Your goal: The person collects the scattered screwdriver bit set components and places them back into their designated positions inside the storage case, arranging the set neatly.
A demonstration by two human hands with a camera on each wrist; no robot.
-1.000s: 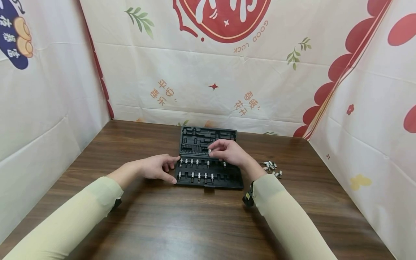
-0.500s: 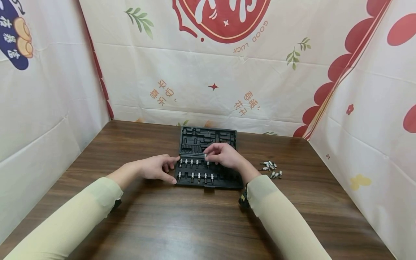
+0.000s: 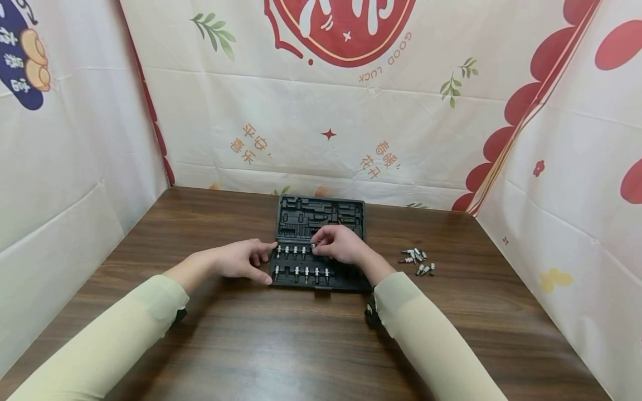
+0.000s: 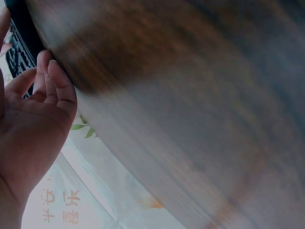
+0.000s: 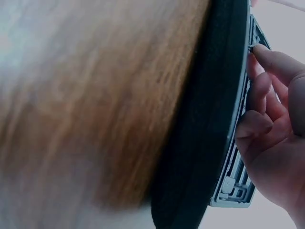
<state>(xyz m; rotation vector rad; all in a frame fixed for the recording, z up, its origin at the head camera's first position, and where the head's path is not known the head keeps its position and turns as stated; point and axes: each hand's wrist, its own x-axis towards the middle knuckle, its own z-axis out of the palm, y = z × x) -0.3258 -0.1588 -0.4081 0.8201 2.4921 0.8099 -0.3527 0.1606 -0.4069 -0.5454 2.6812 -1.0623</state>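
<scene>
A black plastic socket case (image 3: pixel 348 283) lies unfolded on the table, lid part at the back. Silver bit sockets stand in two rows in its near half, such as this front-row bit socket (image 3: pixel 307 274). My right hand (image 3: pixel 343 245) pinches a small bit socket (image 3: pixel 313 245) between thumb and fingertips at the back row, right beside the upright ones; its lower end is hidden. At the case's left edge rests my left hand (image 3: pixel 239 259), thumb and index finger spread and touching the edge. The right wrist view shows the right hand (image 5: pixel 274 105) over the case.
To the right of the case lie several loose bit sockets (image 3: pixel 413 255) in a small heap, with a few more bit sockets (image 3: pixel 425 270) just in front. The brown wooden table (image 3: pixel 281 345) is enclosed by printed cloth (image 3: pixel 301 100) at the back and both sides.
My right hand has moved left and down with the bit socket, from above the hinge to the back row. The left hand stays at the case's left edge.
</scene>
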